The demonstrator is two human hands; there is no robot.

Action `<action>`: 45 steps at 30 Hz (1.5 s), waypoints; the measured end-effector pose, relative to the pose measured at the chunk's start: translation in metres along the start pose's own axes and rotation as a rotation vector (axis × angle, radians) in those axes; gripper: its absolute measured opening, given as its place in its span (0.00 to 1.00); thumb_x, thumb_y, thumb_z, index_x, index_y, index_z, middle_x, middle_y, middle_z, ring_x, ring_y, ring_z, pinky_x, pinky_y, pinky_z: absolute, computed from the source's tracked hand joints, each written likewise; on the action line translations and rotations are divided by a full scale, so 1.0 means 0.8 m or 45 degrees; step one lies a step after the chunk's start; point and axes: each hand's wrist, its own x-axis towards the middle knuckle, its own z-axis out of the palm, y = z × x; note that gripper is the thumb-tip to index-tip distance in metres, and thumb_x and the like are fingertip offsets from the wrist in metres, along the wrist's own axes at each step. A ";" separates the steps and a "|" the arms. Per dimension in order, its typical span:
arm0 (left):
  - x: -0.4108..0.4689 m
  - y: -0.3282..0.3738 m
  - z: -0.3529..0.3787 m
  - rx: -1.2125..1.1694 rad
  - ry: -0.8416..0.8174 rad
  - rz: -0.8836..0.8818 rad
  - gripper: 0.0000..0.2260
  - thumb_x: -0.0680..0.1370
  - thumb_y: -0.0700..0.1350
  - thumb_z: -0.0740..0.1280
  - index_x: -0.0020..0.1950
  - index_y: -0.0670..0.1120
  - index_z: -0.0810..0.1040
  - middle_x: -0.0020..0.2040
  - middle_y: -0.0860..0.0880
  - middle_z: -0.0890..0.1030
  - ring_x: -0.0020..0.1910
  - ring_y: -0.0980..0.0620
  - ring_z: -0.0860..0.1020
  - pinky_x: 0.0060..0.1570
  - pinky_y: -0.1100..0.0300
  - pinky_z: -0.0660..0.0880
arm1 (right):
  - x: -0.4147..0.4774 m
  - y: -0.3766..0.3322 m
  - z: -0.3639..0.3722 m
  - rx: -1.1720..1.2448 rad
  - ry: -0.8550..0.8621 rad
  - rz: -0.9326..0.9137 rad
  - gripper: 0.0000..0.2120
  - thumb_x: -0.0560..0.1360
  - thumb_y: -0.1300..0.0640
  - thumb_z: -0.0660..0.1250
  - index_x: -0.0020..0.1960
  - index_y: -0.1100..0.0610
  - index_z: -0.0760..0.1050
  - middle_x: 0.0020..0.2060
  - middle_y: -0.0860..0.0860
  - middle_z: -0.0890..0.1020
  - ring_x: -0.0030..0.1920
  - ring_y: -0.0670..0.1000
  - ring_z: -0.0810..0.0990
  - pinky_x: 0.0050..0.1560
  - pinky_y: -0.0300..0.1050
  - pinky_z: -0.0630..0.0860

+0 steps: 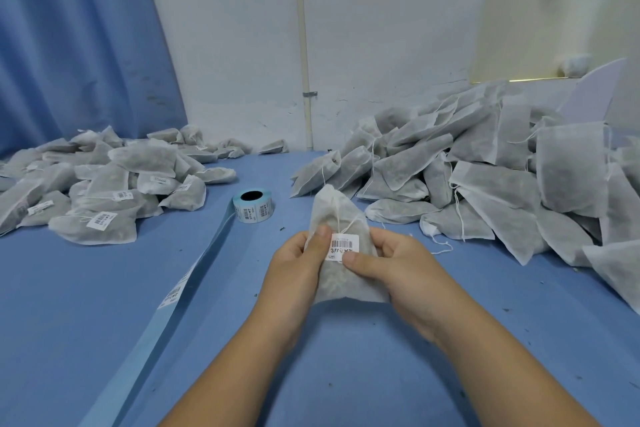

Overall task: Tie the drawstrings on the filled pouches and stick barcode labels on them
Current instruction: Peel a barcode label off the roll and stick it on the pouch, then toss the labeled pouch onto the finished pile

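Note:
A filled white mesh pouch [337, 218] stands upright at the centre, its drawstring tied near the top. My left hand [298, 263] grips its left side, thumb on the fabric. My right hand [398, 263] grips the right side, thumb pressing the lower edge of a white barcode label [343, 246] stuck on the pouch's front. A roll of barcode labels [252, 206] sits on the blue table beyond the hands, its backing strip [180, 288] trailing toward the near left.
A heap of labelled pouches [104, 184] lies at the left. A larger heap of unlabelled pouches [485, 177] with loose strings fills the right. A blue curtain [79, 38] and a white wall stand behind the blue table [346, 357].

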 end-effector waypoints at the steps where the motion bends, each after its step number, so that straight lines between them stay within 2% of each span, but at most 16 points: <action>1: -0.001 0.001 0.000 0.056 -0.027 0.032 0.13 0.77 0.54 0.69 0.48 0.44 0.80 0.40 0.45 0.84 0.38 0.49 0.82 0.39 0.51 0.77 | 0.000 -0.001 0.000 -0.010 0.034 -0.005 0.07 0.76 0.62 0.68 0.52 0.56 0.82 0.47 0.55 0.86 0.51 0.56 0.85 0.56 0.52 0.79; 4: -0.006 0.001 -0.002 0.129 -0.147 0.023 0.16 0.71 0.53 0.71 0.52 0.44 0.80 0.40 0.46 0.84 0.37 0.51 0.82 0.33 0.58 0.76 | -0.001 -0.004 0.002 -0.071 0.185 0.010 0.08 0.78 0.56 0.66 0.50 0.57 0.83 0.45 0.56 0.86 0.50 0.58 0.84 0.58 0.57 0.78; 8: -0.010 0.010 -0.008 0.095 -0.213 -0.051 0.10 0.74 0.43 0.72 0.55 0.44 0.80 0.48 0.43 0.86 0.43 0.47 0.84 0.38 0.55 0.79 | -0.001 -0.006 0.006 -0.068 0.270 0.061 0.13 0.79 0.51 0.65 0.48 0.58 0.83 0.44 0.55 0.86 0.49 0.58 0.85 0.56 0.56 0.78; 10: -0.011 0.021 -0.014 0.083 -0.207 -0.076 0.13 0.72 0.43 0.72 0.56 0.43 0.80 0.49 0.43 0.85 0.44 0.48 0.84 0.38 0.57 0.79 | 0.000 -0.006 0.009 -0.056 0.234 0.076 0.13 0.79 0.49 0.65 0.48 0.57 0.83 0.44 0.54 0.86 0.48 0.56 0.85 0.53 0.53 0.79; 12: -0.013 0.034 -0.021 0.080 -0.174 -0.086 0.15 0.69 0.43 0.70 0.55 0.43 0.80 0.50 0.43 0.85 0.43 0.49 0.83 0.38 0.57 0.79 | -0.001 -0.007 0.015 -0.020 0.139 0.094 0.10 0.78 0.51 0.66 0.48 0.56 0.83 0.43 0.54 0.86 0.41 0.53 0.83 0.43 0.48 0.78; 15: -0.014 0.049 -0.042 0.095 -0.110 -0.090 0.09 0.77 0.37 0.65 0.56 0.43 0.80 0.51 0.42 0.85 0.41 0.51 0.83 0.36 0.59 0.78 | -0.001 -0.005 0.029 0.098 -0.011 0.137 0.08 0.78 0.56 0.66 0.51 0.55 0.83 0.40 0.54 0.84 0.36 0.50 0.79 0.34 0.44 0.75; 19: -0.007 0.062 -0.078 0.129 -0.072 -0.147 0.12 0.78 0.36 0.63 0.58 0.46 0.80 0.54 0.43 0.84 0.44 0.49 0.83 0.36 0.59 0.78 | 0.012 -0.006 0.052 0.153 -0.005 0.137 0.08 0.77 0.59 0.67 0.54 0.60 0.81 0.38 0.53 0.83 0.32 0.47 0.78 0.30 0.41 0.73; 23: 0.012 0.073 -0.116 0.074 0.073 -0.165 0.11 0.78 0.36 0.64 0.58 0.46 0.76 0.48 0.43 0.83 0.32 0.50 0.80 0.33 0.58 0.78 | 0.034 -0.012 0.078 0.226 0.037 0.170 0.06 0.77 0.61 0.67 0.51 0.62 0.78 0.35 0.52 0.84 0.28 0.46 0.78 0.26 0.38 0.71; 27: 0.032 0.080 -0.162 0.039 0.253 -0.115 0.08 0.79 0.36 0.63 0.55 0.45 0.76 0.45 0.43 0.78 0.26 0.51 0.77 0.30 0.58 0.77 | 0.067 -0.016 0.107 0.224 0.062 0.199 0.06 0.75 0.62 0.67 0.39 0.60 0.73 0.25 0.51 0.74 0.23 0.47 0.67 0.21 0.38 0.61; 31: 0.048 0.084 -0.211 -0.014 0.392 -0.111 0.08 0.79 0.35 0.62 0.55 0.44 0.75 0.43 0.43 0.77 0.26 0.50 0.75 0.30 0.58 0.74 | 0.123 -0.028 0.154 0.281 0.062 0.205 0.03 0.74 0.64 0.67 0.43 0.62 0.74 0.27 0.53 0.72 0.24 0.47 0.67 0.21 0.38 0.61; 33: 0.053 0.087 -0.229 -0.037 0.447 -0.088 0.06 0.80 0.36 0.62 0.54 0.44 0.75 0.43 0.43 0.77 0.27 0.49 0.75 0.30 0.57 0.74 | 0.169 -0.054 0.180 0.421 0.043 0.169 0.03 0.75 0.66 0.68 0.45 0.65 0.75 0.34 0.56 0.76 0.28 0.49 0.74 0.25 0.37 0.71; 35: 0.059 0.091 -0.239 -0.065 0.493 -0.067 0.05 0.81 0.37 0.61 0.53 0.44 0.75 0.43 0.43 0.76 0.29 0.48 0.75 0.30 0.57 0.74 | 0.214 -0.085 0.200 0.630 0.006 0.102 0.04 0.76 0.67 0.68 0.48 0.68 0.75 0.45 0.59 0.79 0.46 0.53 0.83 0.46 0.40 0.81; 36: 0.063 0.094 -0.240 -0.070 0.505 -0.060 0.05 0.81 0.37 0.61 0.53 0.44 0.75 0.43 0.43 0.76 0.29 0.48 0.75 0.30 0.57 0.74 | 0.232 -0.096 0.208 0.673 0.006 0.078 0.06 0.76 0.67 0.68 0.51 0.69 0.74 0.47 0.59 0.78 0.54 0.55 0.81 0.55 0.44 0.80; 38: 0.069 0.098 -0.238 -0.060 0.498 -0.049 0.06 0.81 0.37 0.61 0.54 0.44 0.76 0.43 0.44 0.76 0.29 0.49 0.75 0.29 0.58 0.74 | 0.253 -0.095 0.214 0.607 0.038 0.073 0.07 0.77 0.68 0.67 0.53 0.68 0.73 0.46 0.57 0.77 0.58 0.56 0.80 0.60 0.46 0.78; 43: 0.082 0.098 -0.203 -0.034 0.405 -0.047 0.03 0.81 0.40 0.62 0.53 0.44 0.75 0.41 0.45 0.76 0.27 0.51 0.74 0.26 0.61 0.73 | 0.238 -0.034 0.182 0.418 0.054 0.200 0.03 0.77 0.67 0.65 0.49 0.67 0.75 0.42 0.61 0.82 0.37 0.54 0.85 0.36 0.41 0.82; 45: 0.088 0.093 -0.178 -0.038 0.354 -0.060 0.03 0.81 0.40 0.62 0.51 0.44 0.75 0.41 0.45 0.76 0.26 0.51 0.74 0.26 0.61 0.72 | 0.224 -0.014 0.152 0.386 0.104 0.238 0.04 0.77 0.66 0.65 0.50 0.67 0.76 0.39 0.60 0.82 0.34 0.53 0.84 0.32 0.41 0.80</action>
